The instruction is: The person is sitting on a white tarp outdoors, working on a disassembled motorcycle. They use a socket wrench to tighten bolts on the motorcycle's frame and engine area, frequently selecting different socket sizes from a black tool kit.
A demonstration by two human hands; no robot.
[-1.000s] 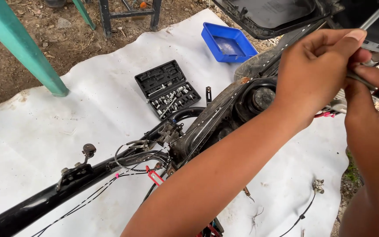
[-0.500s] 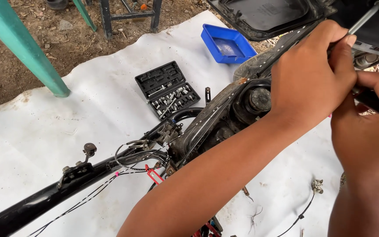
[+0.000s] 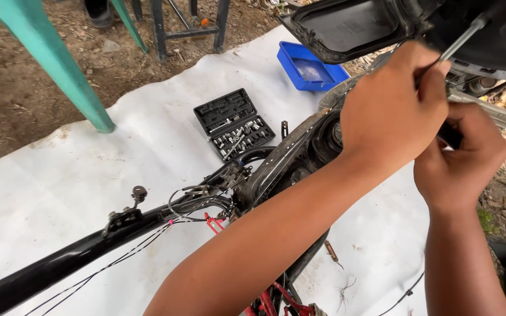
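- The left hand (image 3: pixel 395 111) is curled shut around the metal shaft of a screwdriver (image 3: pixel 462 38), which slants up past its knuckles into the dark plastic body panel (image 3: pixel 487 29) just above.
- The right hand (image 3: pixel 461 158), just below and to the right of the left, is closed on the tool's dark handle, of which only a sliver shows between the fingers.
- The step in hand looks like driving a fastener in the panel; I judge the next move calls for steady pressure along the shaft while the lower hand turns.
- The tip and the fastener are hidden against the dark panel, so I cannot tell whether the tool is seated.
- Down and left of the hands lies the black motorcycle frame (image 3: pixel 147 216) on a white sheet (image 3: pixel 60 175), with an open socket set (image 3: pixel 233 123) and a blue tray (image 3: pixel 311 67) beyond; a green chair leg (image 3: pixel 60 64) stands farther left.
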